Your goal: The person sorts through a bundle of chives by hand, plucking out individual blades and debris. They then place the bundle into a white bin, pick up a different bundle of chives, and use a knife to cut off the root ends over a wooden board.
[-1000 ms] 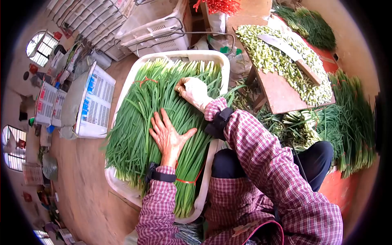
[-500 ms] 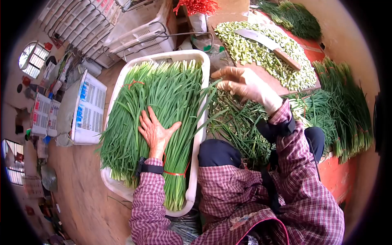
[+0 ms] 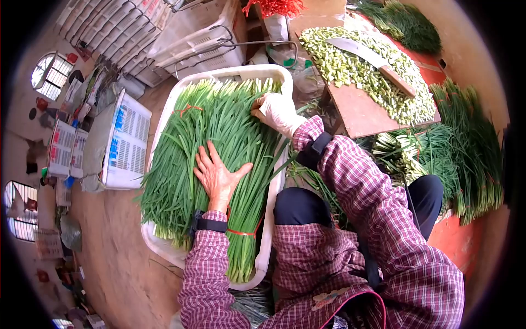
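Bundles of garlic chives (image 3: 175, 148) fill a white plastic crate (image 3: 267, 230), long green leaves over pale stems. A red tie (image 3: 241, 233) circles the bundle on the near right. My bare left hand (image 3: 218, 178) lies flat on the leaves, fingers spread and thumb out. At the crate's upper right, my gloved right hand (image 3: 278, 112) bends its fingers into the chives, closed on some leaves there; its fingertips are partly hidden. A few loose leaves hang over the right rim beside that wrist.
A knife (image 3: 370, 60) lies on chopped stems (image 3: 350, 66) on a board (image 3: 356, 118) at the right. More chive bundles (image 3: 466, 148) stand along the wall. Stacked white crates (image 3: 118, 33) and a crate on its side (image 3: 129, 137) are at the left.
My right hand has moved left from beyond the crate's rim onto the chives, its fingers now curled in. My left hand stays spread on the leaves. The view has shifted slightly.
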`<state>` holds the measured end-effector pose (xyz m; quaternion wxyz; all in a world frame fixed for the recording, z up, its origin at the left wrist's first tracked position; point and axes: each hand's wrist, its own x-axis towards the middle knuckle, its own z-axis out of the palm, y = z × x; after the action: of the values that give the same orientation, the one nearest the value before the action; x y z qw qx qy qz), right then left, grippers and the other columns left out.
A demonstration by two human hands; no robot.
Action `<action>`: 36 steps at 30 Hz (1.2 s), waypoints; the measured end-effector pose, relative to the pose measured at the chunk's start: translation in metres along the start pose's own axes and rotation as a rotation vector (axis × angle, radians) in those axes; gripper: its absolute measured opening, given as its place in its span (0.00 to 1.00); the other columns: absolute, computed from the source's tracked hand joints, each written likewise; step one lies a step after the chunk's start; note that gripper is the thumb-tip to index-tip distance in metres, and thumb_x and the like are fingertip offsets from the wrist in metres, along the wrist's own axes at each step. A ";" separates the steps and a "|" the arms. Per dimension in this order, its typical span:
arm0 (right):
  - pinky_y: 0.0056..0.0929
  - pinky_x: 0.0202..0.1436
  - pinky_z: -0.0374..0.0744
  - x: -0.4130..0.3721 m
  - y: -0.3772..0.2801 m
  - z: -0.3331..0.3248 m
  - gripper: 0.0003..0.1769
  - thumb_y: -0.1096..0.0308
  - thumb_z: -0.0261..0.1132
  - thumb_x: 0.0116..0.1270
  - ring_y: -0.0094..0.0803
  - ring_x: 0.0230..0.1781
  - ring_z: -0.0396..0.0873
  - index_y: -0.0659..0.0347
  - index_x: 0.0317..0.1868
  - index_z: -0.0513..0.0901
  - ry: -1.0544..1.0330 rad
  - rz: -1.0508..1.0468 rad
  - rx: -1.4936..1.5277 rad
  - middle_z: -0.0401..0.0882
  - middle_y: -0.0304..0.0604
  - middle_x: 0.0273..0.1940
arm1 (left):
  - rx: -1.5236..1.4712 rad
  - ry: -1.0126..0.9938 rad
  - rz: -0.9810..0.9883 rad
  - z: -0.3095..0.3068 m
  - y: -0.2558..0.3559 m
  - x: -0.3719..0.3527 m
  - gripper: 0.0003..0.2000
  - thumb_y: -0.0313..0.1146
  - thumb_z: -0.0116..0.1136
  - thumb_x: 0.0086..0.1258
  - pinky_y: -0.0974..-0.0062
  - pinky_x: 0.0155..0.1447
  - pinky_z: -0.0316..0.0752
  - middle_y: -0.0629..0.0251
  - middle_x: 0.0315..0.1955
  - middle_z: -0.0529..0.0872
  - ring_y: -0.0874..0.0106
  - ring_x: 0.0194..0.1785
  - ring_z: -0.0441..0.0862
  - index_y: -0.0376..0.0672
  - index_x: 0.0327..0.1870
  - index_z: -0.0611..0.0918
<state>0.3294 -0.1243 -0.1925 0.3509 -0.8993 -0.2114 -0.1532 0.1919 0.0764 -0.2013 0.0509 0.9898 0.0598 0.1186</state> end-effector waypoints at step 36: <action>0.27 0.34 0.79 -0.202 -0.067 -0.157 0.08 0.66 0.64 0.69 0.30 0.26 0.81 0.57 0.45 0.86 -0.028 0.367 0.383 0.83 0.44 0.29 | -0.070 -0.025 0.128 0.004 0.030 0.024 0.56 0.61 0.71 0.48 0.34 0.71 0.44 0.47 0.72 0.57 0.44 0.76 0.48 0.47 0.77 0.55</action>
<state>0.1023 -0.2439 -0.1297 0.5338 -0.8417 -0.0748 -0.0318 0.2192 0.0501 -0.1959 0.0786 0.9907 -0.0086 0.1110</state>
